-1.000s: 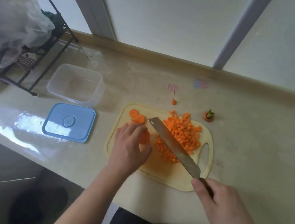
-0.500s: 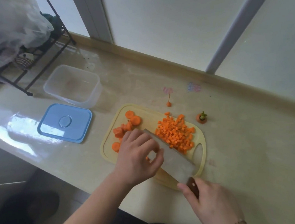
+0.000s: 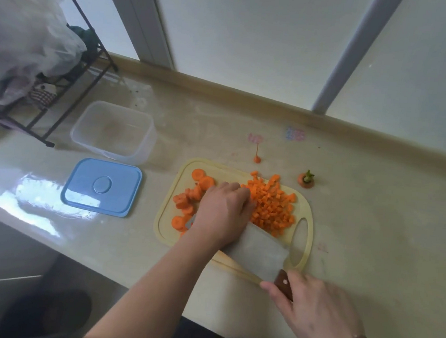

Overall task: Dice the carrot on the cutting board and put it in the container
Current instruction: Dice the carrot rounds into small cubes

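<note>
On the yellow cutting board (image 3: 302,246) lies a heap of diced carrot (image 3: 272,204) on its right half and several carrot slices (image 3: 186,203) on its left half. My left hand (image 3: 223,212) rests between them, fingers reaching into the dice next to the flat of the knife blade (image 3: 258,250). My right hand (image 3: 314,309) grips the knife's brown handle at the board's near right corner. The blade lies tilted, almost flat, over the board's near side. The clear plastic container (image 3: 113,131) stands to the left of the board.
A blue lid (image 3: 101,186) lies in front of the container. A carrot top (image 3: 307,179) and a carrot tip (image 3: 256,158) sit on the counter behind the board. A black wire rack (image 3: 71,74) with plastic bags stands at the far left. The counter's front edge runs near my body.
The knife has turned from edge-down to nearly flat and slid toward the near side of the board. My left hand has moved right, from the slices to the dice beside the blade.
</note>
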Motion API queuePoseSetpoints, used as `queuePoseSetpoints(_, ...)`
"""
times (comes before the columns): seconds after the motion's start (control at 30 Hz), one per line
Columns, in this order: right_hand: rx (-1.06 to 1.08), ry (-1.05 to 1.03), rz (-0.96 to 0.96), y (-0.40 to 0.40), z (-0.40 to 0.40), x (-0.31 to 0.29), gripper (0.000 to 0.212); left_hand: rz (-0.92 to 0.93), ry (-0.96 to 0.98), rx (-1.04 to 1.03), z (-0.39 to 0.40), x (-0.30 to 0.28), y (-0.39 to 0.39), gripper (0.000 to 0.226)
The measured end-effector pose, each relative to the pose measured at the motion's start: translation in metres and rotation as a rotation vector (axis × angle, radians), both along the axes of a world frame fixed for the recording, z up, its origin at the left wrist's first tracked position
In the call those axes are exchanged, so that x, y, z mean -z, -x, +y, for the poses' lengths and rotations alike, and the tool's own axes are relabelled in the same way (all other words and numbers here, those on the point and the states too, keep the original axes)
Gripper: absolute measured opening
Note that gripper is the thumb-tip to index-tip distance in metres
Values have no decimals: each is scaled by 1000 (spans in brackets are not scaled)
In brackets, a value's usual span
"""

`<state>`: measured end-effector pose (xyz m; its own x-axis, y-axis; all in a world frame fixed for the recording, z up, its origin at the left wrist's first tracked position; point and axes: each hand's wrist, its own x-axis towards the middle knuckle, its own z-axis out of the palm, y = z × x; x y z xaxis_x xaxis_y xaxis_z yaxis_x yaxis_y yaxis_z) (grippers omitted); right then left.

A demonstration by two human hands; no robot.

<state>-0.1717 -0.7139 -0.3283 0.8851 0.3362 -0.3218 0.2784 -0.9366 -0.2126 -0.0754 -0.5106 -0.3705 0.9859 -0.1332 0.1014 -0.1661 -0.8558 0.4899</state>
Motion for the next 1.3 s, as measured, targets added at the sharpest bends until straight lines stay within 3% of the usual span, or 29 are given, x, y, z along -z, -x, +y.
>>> queuePoseSetpoints(0.07,78,-107,34,2,-3,2,79,-134,220,-200,12,-11,1,15)
queuePoseSetpoints(0.13,231,-262,231,4,-4,1,77,-297,379,-401,30,-22,12,8)
queuePoseSetpoints(0.2,400,-474,456,7,0,-5,85,-415,396,-448,46,-20,31,7)
queuePoseSetpoints(0.3,683,-744,921,7,10,-15,65,-378,213,-119,61,10,68,13)
queuePoseSetpoints(0.37,674,-744,1007,7,13,-13,58,-312,32,72,66,32,85,22)
queuePoseSetpoints(0.6,666,-726,996,6,15,1,57,-218,-81,75,46,47,95,21)
queuePoseSetpoints(0.9,663,-719,919,8,13,9,59,-197,-16,56,40,52,95,17)
queuePoseSetpoints(1.03,648,-697,855,10,13,12,65,-272,2,113,44,58,96,13)
queuePoseSetpoints(1.3,439,-547,619,17,8,7,72,-246,64,144,43,57,96,12)
